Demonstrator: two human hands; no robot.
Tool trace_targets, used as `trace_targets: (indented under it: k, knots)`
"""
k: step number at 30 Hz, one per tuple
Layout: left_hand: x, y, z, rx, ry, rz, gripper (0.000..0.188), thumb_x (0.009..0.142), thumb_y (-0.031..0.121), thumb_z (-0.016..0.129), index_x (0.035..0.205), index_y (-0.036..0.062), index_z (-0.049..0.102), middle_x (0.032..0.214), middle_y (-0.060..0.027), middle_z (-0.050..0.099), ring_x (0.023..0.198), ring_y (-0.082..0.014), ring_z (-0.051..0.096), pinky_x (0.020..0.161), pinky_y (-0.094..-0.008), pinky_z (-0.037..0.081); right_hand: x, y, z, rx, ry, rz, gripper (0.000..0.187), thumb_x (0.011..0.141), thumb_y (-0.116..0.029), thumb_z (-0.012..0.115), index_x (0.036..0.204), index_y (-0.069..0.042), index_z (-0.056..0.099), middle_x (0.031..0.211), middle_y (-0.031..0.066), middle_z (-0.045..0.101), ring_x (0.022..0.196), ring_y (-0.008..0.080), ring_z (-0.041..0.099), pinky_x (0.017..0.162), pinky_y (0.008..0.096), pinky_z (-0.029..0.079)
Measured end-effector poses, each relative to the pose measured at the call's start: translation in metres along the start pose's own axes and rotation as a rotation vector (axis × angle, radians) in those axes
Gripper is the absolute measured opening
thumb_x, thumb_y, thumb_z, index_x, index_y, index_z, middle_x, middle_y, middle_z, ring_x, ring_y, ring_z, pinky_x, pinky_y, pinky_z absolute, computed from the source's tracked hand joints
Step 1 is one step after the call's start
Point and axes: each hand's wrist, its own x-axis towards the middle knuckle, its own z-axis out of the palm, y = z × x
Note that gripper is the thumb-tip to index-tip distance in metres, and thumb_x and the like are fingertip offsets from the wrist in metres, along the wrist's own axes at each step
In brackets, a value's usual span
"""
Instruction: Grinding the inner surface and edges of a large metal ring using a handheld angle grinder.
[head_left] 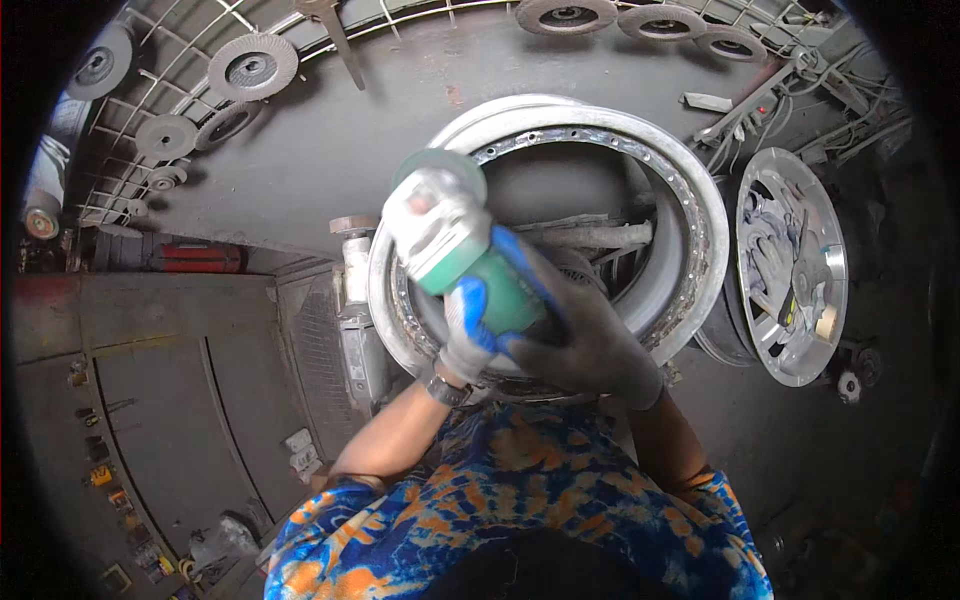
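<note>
Both of my gloved hands hold an angle grinder [500, 290] with a green body and a silver head, blurred by motion. My left hand [468, 335], in a grey and blue glove, is closed round the left side of the body. Wrapped round its right side is my right hand [590, 335] in a dark grey glove. The grinder's round disc [447, 168] lies over the upper left rim of a large metal wheel rim [708, 240]; whether it touches cannot be told. Small holes run round the wheel rim's inner ring.
At the right, a second wheel part [835, 275] holds gloves and loose items. Several abrasive discs [252, 68] hang on a wire rack along the back. A metal post [356, 270] stands left of the wheel rim. Cables [785, 115] hang at the back right.
</note>
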Motion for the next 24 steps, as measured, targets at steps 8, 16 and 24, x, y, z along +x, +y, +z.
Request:
trace_targets:
  k: [8,16,24]
  knots:
    - [0.026,-0.023,0.0,0.295,-0.09,-0.015,0.054,0.105,0.027,0.062,0.149,-0.0011,0.051,0.135,-0.0145,0.065,0.121,-0.0248,0.065,0.1,-0.0388,0.057,-0.017,0.001,-0.022,0.053,0.171,-0.003,0.091,0.092,-0.015,0.074,0.167,0.001,0.028,0.144,0.0261,0.061,0.133,0.0333,0.062,0.116,0.0427,0.045]
    - [0.098,-0.057,0.109,0.62,-0.408,-0.179,0.025,0.102,0.015,0.069,0.121,-0.0012,0.068,0.107,-0.012,0.075,0.098,-0.0192,0.071,0.088,-0.0359,0.057,-0.083,0.029,-0.038,0.451,0.721,0.242,0.086,0.095,-0.014,0.07,0.168,-0.001,0.026,0.151,0.0191,0.053,0.132,0.027,0.058,0.111,0.0413,0.05]
    - [0.115,-0.048,0.153,1.255,-0.646,-0.523,0.039,0.102,0.035,0.071,0.118,-0.0002,0.073,0.1,-0.0188,0.076,0.094,-0.0262,0.074,0.086,-0.0379,0.056,-0.106,0.079,0.003,-0.012,0.992,0.22,0.076,0.098,-0.025,0.072,0.16,-0.002,0.035,0.145,0.0156,0.053,0.12,0.0215,0.061,0.102,0.039,0.055]
